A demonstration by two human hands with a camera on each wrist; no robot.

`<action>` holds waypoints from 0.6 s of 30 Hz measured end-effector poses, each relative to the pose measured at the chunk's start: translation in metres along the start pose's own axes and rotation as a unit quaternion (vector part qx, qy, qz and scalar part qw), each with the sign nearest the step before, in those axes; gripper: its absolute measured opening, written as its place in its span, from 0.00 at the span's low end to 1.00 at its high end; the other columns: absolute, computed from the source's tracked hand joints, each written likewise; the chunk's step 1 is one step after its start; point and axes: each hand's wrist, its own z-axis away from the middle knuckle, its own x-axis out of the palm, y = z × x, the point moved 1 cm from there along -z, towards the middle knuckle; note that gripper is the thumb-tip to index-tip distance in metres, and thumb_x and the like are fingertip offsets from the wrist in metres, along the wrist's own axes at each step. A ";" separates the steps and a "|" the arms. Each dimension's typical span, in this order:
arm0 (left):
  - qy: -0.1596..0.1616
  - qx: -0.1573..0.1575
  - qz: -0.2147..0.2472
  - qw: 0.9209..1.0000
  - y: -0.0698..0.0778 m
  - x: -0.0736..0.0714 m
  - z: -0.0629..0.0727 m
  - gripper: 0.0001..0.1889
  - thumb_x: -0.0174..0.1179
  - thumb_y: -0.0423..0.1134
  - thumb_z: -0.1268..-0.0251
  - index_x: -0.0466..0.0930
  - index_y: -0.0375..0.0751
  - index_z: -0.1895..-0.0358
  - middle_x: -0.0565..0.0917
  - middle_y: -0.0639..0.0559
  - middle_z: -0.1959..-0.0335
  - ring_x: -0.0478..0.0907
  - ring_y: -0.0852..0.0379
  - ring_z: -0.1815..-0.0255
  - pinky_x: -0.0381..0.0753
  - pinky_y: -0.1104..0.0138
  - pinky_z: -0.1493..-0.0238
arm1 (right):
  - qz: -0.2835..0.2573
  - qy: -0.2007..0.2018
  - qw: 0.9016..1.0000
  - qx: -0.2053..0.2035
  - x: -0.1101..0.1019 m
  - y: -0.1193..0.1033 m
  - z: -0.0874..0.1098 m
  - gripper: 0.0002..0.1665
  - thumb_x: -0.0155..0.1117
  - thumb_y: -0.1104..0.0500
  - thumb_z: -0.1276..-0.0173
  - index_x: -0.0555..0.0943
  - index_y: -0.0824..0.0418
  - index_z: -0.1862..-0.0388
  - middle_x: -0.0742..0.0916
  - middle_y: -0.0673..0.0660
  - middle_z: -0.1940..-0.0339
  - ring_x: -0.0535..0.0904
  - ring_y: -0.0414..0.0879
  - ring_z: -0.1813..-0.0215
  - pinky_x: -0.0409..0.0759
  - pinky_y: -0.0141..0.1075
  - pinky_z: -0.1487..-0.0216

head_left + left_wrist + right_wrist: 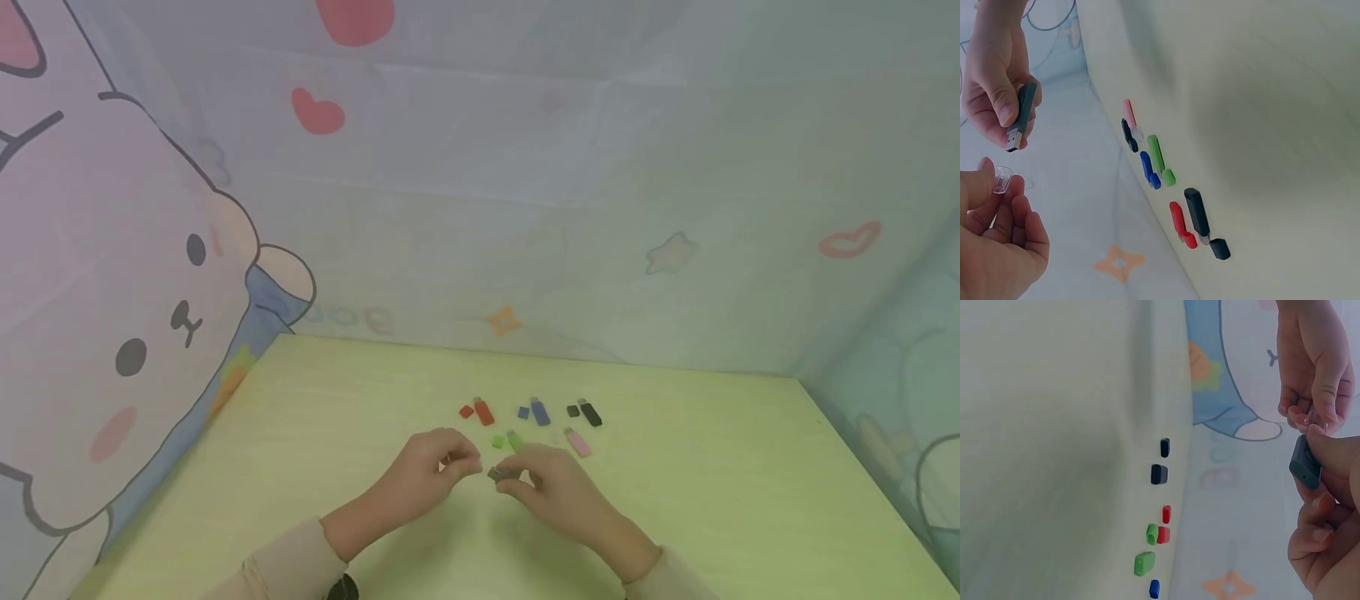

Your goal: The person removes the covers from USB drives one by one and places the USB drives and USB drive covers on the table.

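My right hand (562, 487) grips a dark green USB stick (1024, 106) between thumb and fingers, its metal plug bare. In the left wrist view that plug points down toward my left hand (1007, 250). A small clear cap (1003, 179) is pinched between the left thumb and fingertips. Cap and stick are close together but apart, held above the table. Just beyond the hands lie a green USB stick (1155, 152) and a dark USB stick (1197, 211), each with its cap beside it. The head view does not show that dark one; the left hand probably covers it.
Farther back on the light yellow table (712, 500) lie uncapped red (484, 411), blue (540, 412) and black (591, 412) USB sticks with matching caps. A pink stick (577, 442) has a clear cap near it. A printed cloth (465, 167) hangs behind the table.
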 end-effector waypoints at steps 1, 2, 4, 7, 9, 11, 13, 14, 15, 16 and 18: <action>0.000 -0.002 -0.003 1.000 0.000 -0.001 -0.002 0.04 0.60 0.38 0.33 0.82 0.44 0.63 0.82 0.57 0.65 0.75 0.62 0.64 0.76 0.69 0.61 | -0.003 0.004 1.000 0.005 -0.002 0.001 -0.002 0.07 0.67 0.56 0.36 0.86 0.56 0.60 0.84 0.43 0.70 0.63 0.31 0.76 0.67 0.27 0.75; 0.001 -0.003 -0.007 1.000 -0.001 -0.002 -0.004 0.04 0.60 0.38 0.33 0.82 0.43 0.62 0.82 0.57 0.65 0.75 0.62 0.63 0.76 0.68 0.61 | -0.003 0.007 1.000 0.010 -0.003 0.001 -0.004 0.08 0.67 0.56 0.36 0.86 0.56 0.60 0.85 0.44 0.69 0.63 0.31 0.76 0.68 0.27 0.75; 0.003 -0.003 -0.012 1.000 -0.001 -0.003 -0.007 0.05 0.60 0.38 0.33 0.83 0.42 0.62 0.83 0.56 0.65 0.76 0.61 0.63 0.77 0.68 0.61 | -0.004 0.012 1.000 0.024 -0.004 0.004 -0.009 0.09 0.67 0.56 0.36 0.86 0.57 0.59 0.86 0.46 0.66 0.64 0.31 0.77 0.69 0.27 0.75; 0.004 -0.014 -0.016 1.000 -0.002 -0.003 -0.011 0.05 0.61 0.37 0.34 0.83 0.40 0.61 0.83 0.55 0.65 0.78 0.59 0.63 0.77 0.67 0.60 | -0.014 0.018 0.999 0.043 -0.005 0.008 -0.015 0.10 0.67 0.57 0.35 0.86 0.58 0.57 0.88 0.51 0.62 0.66 0.32 0.80 0.71 0.28 0.77; 0.003 -0.024 -0.017 1.000 -0.003 -0.003 -0.014 0.05 0.61 0.36 0.34 0.83 0.39 0.61 0.84 0.54 0.64 0.78 0.58 0.62 0.78 0.66 0.59 | -0.023 0.021 0.998 0.063 -0.004 0.010 -0.018 0.11 0.67 0.57 0.35 0.85 0.60 0.57 0.88 0.54 0.60 0.67 0.32 0.81 0.72 0.29 0.78; 0.002 -0.033 -0.016 0.999 -0.005 -0.002 -0.016 0.05 0.61 0.35 0.34 0.83 0.38 0.60 0.84 0.53 0.64 0.79 0.58 0.62 0.78 0.66 0.59 | -0.035 0.026 0.996 0.076 -0.003 0.013 -0.021 0.12 0.66 0.55 0.35 0.85 0.61 0.56 0.88 0.55 0.60 0.69 0.33 0.82 0.72 0.29 0.79; 0.002 -0.036 -0.016 0.999 -0.007 0.000 -0.017 0.05 0.61 0.33 0.35 0.83 0.38 0.60 0.84 0.52 0.64 0.79 0.57 0.62 0.78 0.65 0.59 | -0.044 0.029 0.994 0.092 -0.001 0.016 -0.023 0.14 0.66 0.54 0.35 0.84 0.62 0.56 0.88 0.55 0.62 0.72 0.36 0.81 0.73 0.29 0.79; 0.002 -0.037 -0.017 0.999 -0.009 0.000 -0.018 0.05 0.60 0.33 0.35 0.83 0.38 0.60 0.84 0.52 0.65 0.79 0.57 0.62 0.78 0.65 0.60 | -0.051 0.032 0.993 0.102 0.000 0.017 -0.024 0.15 0.66 0.54 0.35 0.84 0.63 0.55 0.88 0.56 0.61 0.74 0.37 0.80 0.73 0.29 0.78; 0.002 -0.037 -0.018 0.999 -0.011 0.001 -0.018 0.04 0.60 0.33 0.35 0.83 0.38 0.60 0.84 0.52 0.65 0.79 0.57 0.62 0.78 0.65 0.60 | -0.055 0.034 0.992 0.110 0.002 0.019 -0.024 0.16 0.66 0.53 0.35 0.84 0.63 0.55 0.88 0.57 0.61 0.75 0.39 0.79 0.73 0.29 0.78; 0.002 -0.038 -0.020 0.999 -0.012 0.002 -0.019 0.04 0.60 0.32 0.35 0.83 0.38 0.60 0.84 0.52 0.65 0.79 0.57 0.62 0.78 0.65 0.60 | -0.062 0.036 0.990 0.119 0.003 0.020 -0.025 0.17 0.66 0.53 0.35 0.84 0.64 0.55 0.88 0.58 0.61 0.77 0.40 0.78 0.74 0.29 0.78; 0.004 -0.043 -0.025 0.999 -0.017 0.004 -0.020 0.04 0.60 0.32 0.35 0.83 0.39 0.61 0.84 0.53 0.66 0.79 0.58 0.63 0.78 0.65 0.61 | -0.073 0.038 0.986 0.143 0.006 0.023 -0.026 0.18 0.66 0.53 0.35 0.83 0.65 0.54 0.88 0.60 0.58 0.79 0.44 0.76 0.75 0.30 0.77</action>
